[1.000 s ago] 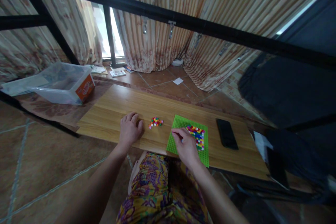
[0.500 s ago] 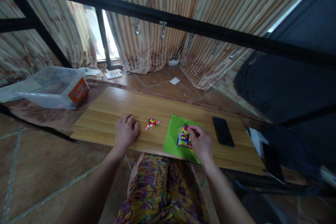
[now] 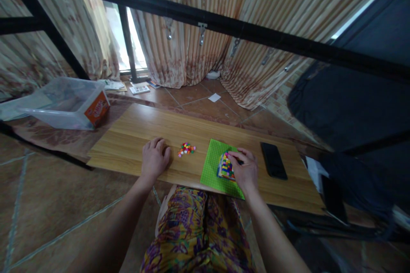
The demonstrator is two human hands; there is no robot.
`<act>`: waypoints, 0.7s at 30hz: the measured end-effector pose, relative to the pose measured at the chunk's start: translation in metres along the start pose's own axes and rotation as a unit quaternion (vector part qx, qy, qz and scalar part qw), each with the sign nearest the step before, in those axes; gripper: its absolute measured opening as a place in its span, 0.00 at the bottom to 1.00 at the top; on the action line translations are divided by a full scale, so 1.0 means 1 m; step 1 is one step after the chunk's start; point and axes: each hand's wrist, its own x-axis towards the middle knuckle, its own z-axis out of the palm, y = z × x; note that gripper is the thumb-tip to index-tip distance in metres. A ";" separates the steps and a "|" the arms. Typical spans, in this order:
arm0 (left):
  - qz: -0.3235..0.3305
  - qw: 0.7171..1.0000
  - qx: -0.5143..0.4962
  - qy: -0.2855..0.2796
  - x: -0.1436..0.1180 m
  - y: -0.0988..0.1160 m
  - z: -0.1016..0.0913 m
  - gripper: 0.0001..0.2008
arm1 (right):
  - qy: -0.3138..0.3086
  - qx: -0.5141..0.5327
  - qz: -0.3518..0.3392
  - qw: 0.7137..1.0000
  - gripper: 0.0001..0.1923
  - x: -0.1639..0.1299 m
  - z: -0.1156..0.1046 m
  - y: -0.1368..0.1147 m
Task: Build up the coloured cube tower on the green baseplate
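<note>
Two hands rest on the wooden board (image 3: 128, 136): the right hand (image 3: 246, 171) curls its fingers around the multicoloured brick block (image 3: 225, 167) on the green baseplate (image 3: 214, 165), while the left hand (image 3: 154, 159) lies flat, fingers loosely together, just left of the loose bricks (image 3: 186, 149).

A block of small bricks (image 3: 225, 167) in many colours, red, yellow, blue, green and pink, stands on the green baseplate (image 3: 213, 169). The right hand (image 3: 246, 170) covers its right side, so only the left part shows. The baseplate is square with fine studs and lies flat at the near edge of the wooden bench (image 3: 134, 136). A small loose heap of coloured bricks (image 3: 186, 149) lies on the bench, just left of the baseplate.
</note>
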 end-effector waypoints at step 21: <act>-0.004 1.000 -0.001 -0.003 -0.001 0.000 0.001 0.19 | -0.086 0.049 0.056 0.994 0.17 0.015 -0.008 0.008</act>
